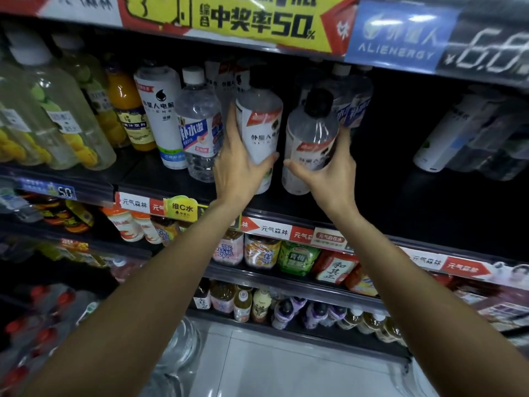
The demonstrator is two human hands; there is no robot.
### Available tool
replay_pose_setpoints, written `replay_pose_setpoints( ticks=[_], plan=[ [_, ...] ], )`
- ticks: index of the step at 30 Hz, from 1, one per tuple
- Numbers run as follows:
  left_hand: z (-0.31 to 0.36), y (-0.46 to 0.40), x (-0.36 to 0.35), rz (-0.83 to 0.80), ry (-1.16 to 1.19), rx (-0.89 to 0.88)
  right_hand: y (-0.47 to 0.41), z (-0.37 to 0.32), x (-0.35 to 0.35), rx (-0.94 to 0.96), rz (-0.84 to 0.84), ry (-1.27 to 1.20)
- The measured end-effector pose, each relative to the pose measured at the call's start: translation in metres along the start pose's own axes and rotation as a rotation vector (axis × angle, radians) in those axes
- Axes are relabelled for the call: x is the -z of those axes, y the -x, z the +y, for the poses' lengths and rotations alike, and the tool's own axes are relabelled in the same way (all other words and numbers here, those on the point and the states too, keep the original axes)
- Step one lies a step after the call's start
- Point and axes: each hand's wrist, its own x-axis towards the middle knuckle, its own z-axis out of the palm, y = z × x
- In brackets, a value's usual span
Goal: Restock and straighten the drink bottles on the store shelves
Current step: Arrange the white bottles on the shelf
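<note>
Two black-capped drink bottles with white labels stand side by side on the dark shelf [300, 209] in front of me. My left hand [239, 161] wraps the left bottle [262, 121] from its left side, thumb across the front. My right hand [329, 167] cups the right bottle [310, 130], which tilts toward me. Behind them more white-labelled bottles [353, 107] stand in the dark. To the left stands a clear bottle with a white cap [199, 130] and a taller white-labelled bottle [161, 110].
Orange juice [127, 110] and lemon-slice bottles [65, 121] fill the shelf's left end. A cluster of bottles [472, 138] stands at far right, with a dark gap between. Lower shelves hold several small bottles [266, 252]. A promo banner [252, 21] hangs just above.
</note>
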Motion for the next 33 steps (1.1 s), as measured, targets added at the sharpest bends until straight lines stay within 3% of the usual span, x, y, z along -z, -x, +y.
replay_pose_setpoints(
  ticks=[6,14,21,26,29,33],
  plan=[
    [0.038,0.035,0.054,-0.107,0.094,-0.046,0.048,-0.041,0.037,-0.027,-0.029,-0.112],
    [0.142,0.053,0.15,-0.32,0.109,-0.032,0.074,-0.145,0.142,-0.176,-0.213,-0.186],
    [0.231,0.015,0.167,-0.221,0.33,-0.169,0.044,-0.214,0.217,-0.113,0.008,-0.248],
    [0.266,-0.044,0.163,-0.082,0.365,-0.318,0.001,-0.246,0.244,0.092,0.208,-0.153],
    [0.27,-0.072,0.152,-0.063,0.331,-0.303,-0.024,-0.247,0.254,0.163,0.315,-0.046],
    [0.263,-0.102,0.133,-0.122,0.256,-0.218,-0.057,-0.24,0.257,0.145,0.304,-0.005]
  ],
)
